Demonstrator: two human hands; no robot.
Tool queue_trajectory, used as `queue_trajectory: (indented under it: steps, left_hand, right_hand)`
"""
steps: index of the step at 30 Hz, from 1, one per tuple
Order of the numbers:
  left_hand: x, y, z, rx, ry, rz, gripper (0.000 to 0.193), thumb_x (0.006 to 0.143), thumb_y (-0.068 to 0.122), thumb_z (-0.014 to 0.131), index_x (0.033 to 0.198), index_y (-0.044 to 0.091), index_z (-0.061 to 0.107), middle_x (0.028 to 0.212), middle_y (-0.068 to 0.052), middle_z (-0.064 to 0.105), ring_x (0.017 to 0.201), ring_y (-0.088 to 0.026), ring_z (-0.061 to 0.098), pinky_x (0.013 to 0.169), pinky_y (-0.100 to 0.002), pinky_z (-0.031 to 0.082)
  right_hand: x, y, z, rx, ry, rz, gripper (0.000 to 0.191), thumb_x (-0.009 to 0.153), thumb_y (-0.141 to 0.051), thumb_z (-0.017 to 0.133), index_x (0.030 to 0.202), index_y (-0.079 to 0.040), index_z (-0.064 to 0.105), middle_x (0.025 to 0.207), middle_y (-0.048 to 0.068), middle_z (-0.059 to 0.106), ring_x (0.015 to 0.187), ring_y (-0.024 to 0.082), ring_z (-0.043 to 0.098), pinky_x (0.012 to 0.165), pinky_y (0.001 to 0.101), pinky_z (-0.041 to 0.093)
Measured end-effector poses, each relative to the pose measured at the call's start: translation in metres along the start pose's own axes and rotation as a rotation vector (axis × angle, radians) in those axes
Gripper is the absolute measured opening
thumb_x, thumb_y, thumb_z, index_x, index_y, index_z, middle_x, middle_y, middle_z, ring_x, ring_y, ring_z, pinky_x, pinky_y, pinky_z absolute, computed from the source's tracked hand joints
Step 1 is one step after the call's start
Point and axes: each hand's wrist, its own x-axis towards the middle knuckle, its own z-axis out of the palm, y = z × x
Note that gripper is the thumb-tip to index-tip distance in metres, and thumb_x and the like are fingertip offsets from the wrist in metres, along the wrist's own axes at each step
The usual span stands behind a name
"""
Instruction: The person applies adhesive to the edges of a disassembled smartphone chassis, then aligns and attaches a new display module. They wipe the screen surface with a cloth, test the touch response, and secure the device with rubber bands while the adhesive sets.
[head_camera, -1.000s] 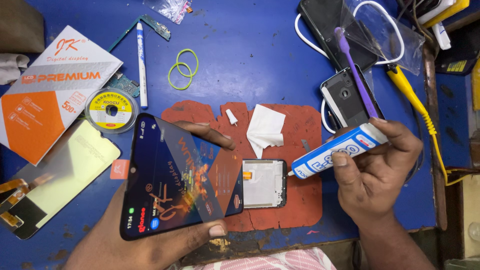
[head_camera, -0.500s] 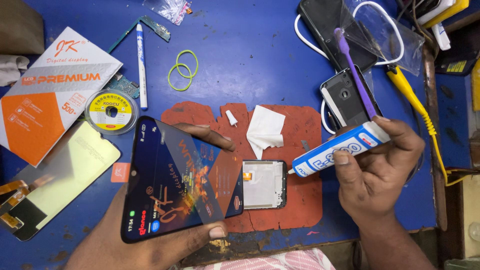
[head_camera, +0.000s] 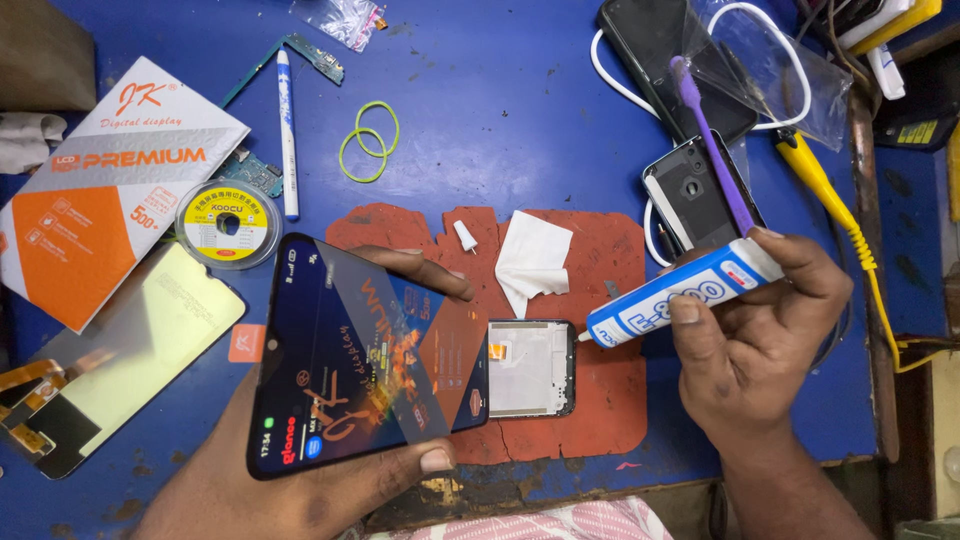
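Holding one lit phone display panel (head_camera: 365, 360) in the left hand (head_camera: 300, 470), grip closed around its long edges, thumb pressing the near edge and fingers (head_camera: 420, 268) curling over the far edge; panel tilting above one phone frame (head_camera: 528, 368), covering that frame's left part. Gripping one white-and-blue glue tube (head_camera: 672, 298) in the right hand (head_camera: 760, 350), grip wrapped tight around it, thumb pressing on the tube's middle, nozzle tip pointing at the frame's right edge and sitting just beside it. Lying under the frame, one torn red mat (head_camera: 600, 400) on the blue counter (head_camera: 500, 100). Resting on the mat, one folded white tissue (head_camera: 532, 258) and one small white cap (head_camera: 465, 236), apart from each other. Lying left on the counter: one orange-and-white box (head_camera: 100, 190), one round wire spool (head_camera: 228, 222) touching the box's corner, one white pen (head_camera: 287, 130), two overlapping green rubber bands (head_camera: 368, 140), one pale screen panel (head_camera: 130, 360) face down. Sitting far right: one purple toothbrush (head_camera: 710, 140) crossing one small open-backed phone (head_camera: 695, 200), one black phone (head_camera: 660, 50) under a clear bag, one yellow-handled tool (head_camera: 830, 200).
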Motion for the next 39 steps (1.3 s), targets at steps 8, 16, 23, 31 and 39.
queue_trajectory:
  steps: [8,16,23,31,39]
  left_hand:
    - [-0.0011,-0.0011,-0.0004,-0.063,-0.007,-0.067,0.078,0.074,0.025,0.089,0.138,0.002,0.051,0.142,-0.015,0.053,0.137,-0.029,0.048,0.112,-0.044,0.037]
    - [-0.0011,-0.0001,-0.0002,-0.218,0.006,-0.22,0.082,0.074,0.026,0.089,0.143,0.004,0.05,0.141,-0.012,0.053,0.134,-0.027,0.049,0.11,-0.043,0.04]
    - [0.0003,0.0001,0.0003,-0.16,0.016,-0.154,0.083,0.074,0.025,0.089,0.142,0.002,0.046,0.139,-0.013,0.057,0.135,-0.028,0.05,0.112,-0.044,0.038]
    - [-0.0009,0.0017,-0.0015,0.323,-0.018,0.282,0.046,0.075,0.026,0.082,0.111,0.008,0.062,0.14,-0.022,0.05,0.137,-0.035,0.049,0.117,-0.05,0.034]
    - [-0.0014,0.0015,-0.0007,-0.081,0.007,-0.057,0.068,0.075,0.022,0.086,0.132,0.003,0.053,0.14,-0.017,0.055,0.136,-0.032,0.048,0.113,-0.046,0.037]
  right_hand:
    - [-0.0007,0.0022,-0.0014,-0.007,-0.013,-0.013,0.052,0.11,-0.003,0.065,0.145,-0.006,0.028,0.117,0.01,0.057,0.103,0.009,0.061,0.094,0.0223,0.059]
    - [-0.0006,0.0026,0.0004,0.022,0.015,0.011,0.052,0.109,-0.002,0.065,0.145,-0.006,0.028,0.118,0.01,0.057,0.103,0.009,0.061,0.093,0.0219,0.059]
    - [0.0,0.0023,-0.0004,0.021,0.015,0.008,0.052,0.11,-0.003,0.065,0.145,-0.007,0.028,0.117,0.009,0.056,0.102,0.008,0.061,0.094,0.0213,0.058]
    - [0.0013,0.0013,0.0017,0.001,0.023,0.014,0.052,0.109,-0.002,0.065,0.145,-0.006,0.028,0.118,0.008,0.054,0.103,0.008,0.06,0.093,0.0213,0.059]
    - [0.0014,0.0035,0.0005,-0.002,0.019,-0.002,0.052,0.11,-0.002,0.065,0.146,-0.006,0.028,0.118,0.008,0.054,0.103,0.008,0.06,0.095,0.0221,0.059]
